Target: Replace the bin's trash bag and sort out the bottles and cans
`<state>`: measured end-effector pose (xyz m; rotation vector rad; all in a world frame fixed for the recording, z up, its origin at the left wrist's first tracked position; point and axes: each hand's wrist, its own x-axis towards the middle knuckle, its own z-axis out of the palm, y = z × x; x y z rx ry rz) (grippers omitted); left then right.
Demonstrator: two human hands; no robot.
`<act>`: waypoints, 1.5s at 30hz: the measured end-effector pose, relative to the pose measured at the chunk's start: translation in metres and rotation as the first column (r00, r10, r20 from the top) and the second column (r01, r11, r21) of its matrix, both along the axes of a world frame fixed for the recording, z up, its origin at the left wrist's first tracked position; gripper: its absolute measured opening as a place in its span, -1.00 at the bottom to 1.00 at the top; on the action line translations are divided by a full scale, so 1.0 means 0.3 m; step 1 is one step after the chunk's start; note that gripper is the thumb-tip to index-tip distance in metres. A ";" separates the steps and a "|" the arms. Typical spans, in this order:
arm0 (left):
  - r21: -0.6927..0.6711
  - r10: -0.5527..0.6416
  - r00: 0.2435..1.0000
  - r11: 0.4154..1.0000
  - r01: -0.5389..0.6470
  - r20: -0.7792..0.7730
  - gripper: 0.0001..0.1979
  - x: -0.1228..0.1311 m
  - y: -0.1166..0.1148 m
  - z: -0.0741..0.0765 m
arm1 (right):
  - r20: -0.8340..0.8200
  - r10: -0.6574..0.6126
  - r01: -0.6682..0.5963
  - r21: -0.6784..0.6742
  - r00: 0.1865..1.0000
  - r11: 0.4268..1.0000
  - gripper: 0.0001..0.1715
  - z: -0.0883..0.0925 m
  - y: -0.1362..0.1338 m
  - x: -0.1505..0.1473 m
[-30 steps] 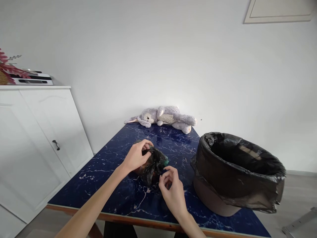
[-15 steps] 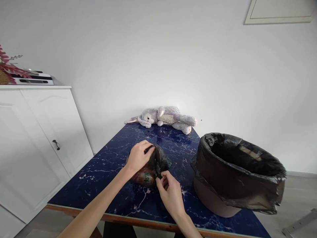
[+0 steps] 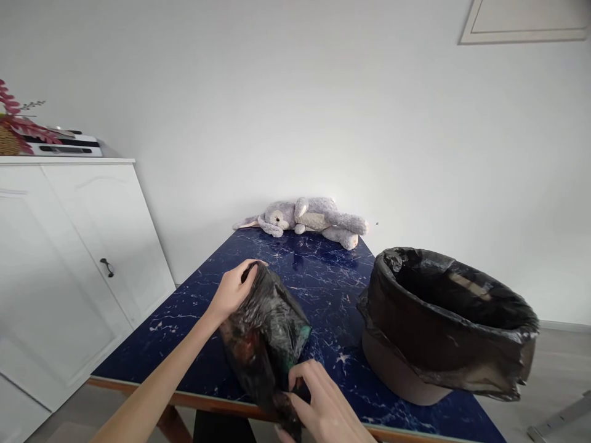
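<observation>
A filled black plastic bag [image 3: 272, 320] lies on the blue marbled table [image 3: 335, 271], with reddish and green contents showing faintly through its thin film. My left hand [image 3: 235, 289] pinches the bag's far upper edge. At the near side, my right hand [image 3: 316, 400] grips a gathered, twisted end of the same bag near the table's front edge. The film is stretched between both hands. To the right stands a brown trash bin [image 3: 397, 369] lined with a black bag [image 3: 443, 332] folded over its rim; neither hand touches it.
A grey plush rabbit [image 3: 314, 218] lies on its side at the table's far end against the wall. On the left is a white cabinet [image 3: 69, 246] bearing a white device [image 3: 69, 146] and a woven basket [image 3: 8, 140] with pink leaves.
My hands have moved apart: the left a little left, the right down toward the front edge. The bag is now pulled out longer between them, covering the printed lettering seen before.
</observation>
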<state>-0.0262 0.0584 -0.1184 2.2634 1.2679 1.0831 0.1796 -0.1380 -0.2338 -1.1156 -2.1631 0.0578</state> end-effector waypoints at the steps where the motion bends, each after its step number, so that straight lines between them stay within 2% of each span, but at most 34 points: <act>1: 0.041 -0.002 1.000 0.999 0.003 -0.025 -0.55 -0.017 -0.040 0.001 | -0.019 0.000 -0.001 -0.025 1.000 1.000 -0.60 0.012 -0.013 -0.001; 3: 0.195 0.027 0.998 0.981 -0.016 -0.053 -0.56 -0.050 -0.135 -0.004 | -0.078 0.060 -0.066 -0.071 0.995 0.995 -0.36 0.040 -0.027 -0.007; 4: 0.303 0.047 0.998 0.952 -0.033 -0.038 -0.57 -0.064 -0.188 -0.012 | -0.104 0.118 -0.127 -0.077 0.987 0.989 -0.30 0.053 -0.028 -0.013; 6: 0.515 0.028 0.999 0.856 -0.040 0.031 -0.67 -0.085 -0.293 -0.042 | -0.134 0.227 -0.238 -0.073 0.965 0.969 -0.30 0.072 -0.014 -0.031; 7: 0.589 -0.035 0.999 0.808 0.009 0.032 -0.70 -0.091 -0.341 -0.064 | -0.129 0.257 -0.267 -0.068 0.958 0.961 -0.33 0.075 -0.003 -0.042; 9: 0.598 -0.180 0.975 0.770 0.222 -0.130 -0.68 -0.095 -0.416 -0.121 | -0.081 0.242 -0.247 -0.047 0.967 0.968 -0.40 0.065 0.025 -0.067; 11: 0.486 -0.213 0.913 0.792 0.369 -0.346 -0.68 -0.094 -0.450 -0.187 | -0.019 0.151 -0.151 0.015 0.988 0.988 -0.47 0.038 0.052 -0.090; 12: 0.453 -0.172 0.895 0.813 0.365 -0.412 -0.70 -0.095 -0.451 -0.218 | 0.008 0.091 -0.091 0.050 0.996 0.995 -0.50 0.021 0.065 -0.099; 14: 0.486 -0.017 0.900 0.837 0.251 -0.435 -0.77 -0.101 -0.427 -0.273 | 0.048 -0.045 0.041 0.084 0.998 0.996 -0.53 -0.012 0.089 -0.108; 16: 0.541 0.113 0.908 0.829 0.138 -0.404 -0.85 -0.115 -0.383 -0.310 | 0.076 -0.156 0.151 0.075 0.985 0.986 -0.50 -0.043 0.116 -0.110; 19: 0.579 0.231 0.888 0.814 0.047 -0.397 -0.91 -0.138 -0.315 -0.339 | 0.087 -0.302 0.295 0.086 0.949 0.952 -0.35 -0.084 0.176 -0.103; 23: 0.618 0.365 0.831 0.785 -0.033 -0.419 -0.73 -0.160 -0.239 -0.357 | 0.108 -0.423 0.411 0.113 0.900 0.904 -0.13 -0.122 0.273 -0.088; 27: 0.665 0.481 0.787 0.737 -0.124 -0.386 -0.53 -0.149 -0.197 -0.363 | 0.111 -0.494 0.478 0.141 0.862 0.867 -0.11 -0.132 0.336 -0.056; 29: 0.658 0.473 0.802 0.740 -0.137 -0.365 -0.46 -0.123 -0.200 -0.359 | 0.126 -0.521 0.502 0.159 0.844 0.850 -0.15 -0.132 0.345 -0.037; 31: 0.626 0.397 0.839 0.775 -0.089 -0.372 -0.46 -0.083 -0.217 -0.352 | 0.123 -0.540 0.520 0.162 0.832 0.838 -0.25 -0.132 0.341 -0.022; 34: 0.540 0.191 0.868 0.836 0.102 -0.459 -0.51 -0.016 -0.241 -0.339 | 0.099 -0.542 0.526 0.152 0.834 0.837 -0.40 -0.130 0.322 -0.010; 36: 0.478 0.077 0.842 0.849 0.225 -0.534 -0.45 0.024 -0.238 -0.330 | 0.082 -0.505 0.490 0.151 0.859 0.858 -0.43 -0.128 0.307 -0.003; 38: 0.433 0.026 0.810 0.855 0.285 -0.586 -0.38 0.055 -0.216 -0.320 | 0.052 -0.449 0.438 0.142 0.892 0.888 -0.41 -0.128 0.294 0.009; 41: 0.381 -0.014 0.774 0.865 0.326 -0.633 -0.31 0.089 -0.160 -0.301 | 0.000 -0.390 0.388 0.108 0.921 0.916 -0.41 -0.127 0.281 0.038; 45: 0.353 -0.025 0.739 0.868 0.350 -0.673 -0.33 0.120 -0.106 -0.276 | -0.029 -0.391 0.392 0.090 0.920 0.916 -0.57 -0.105 0.279 0.076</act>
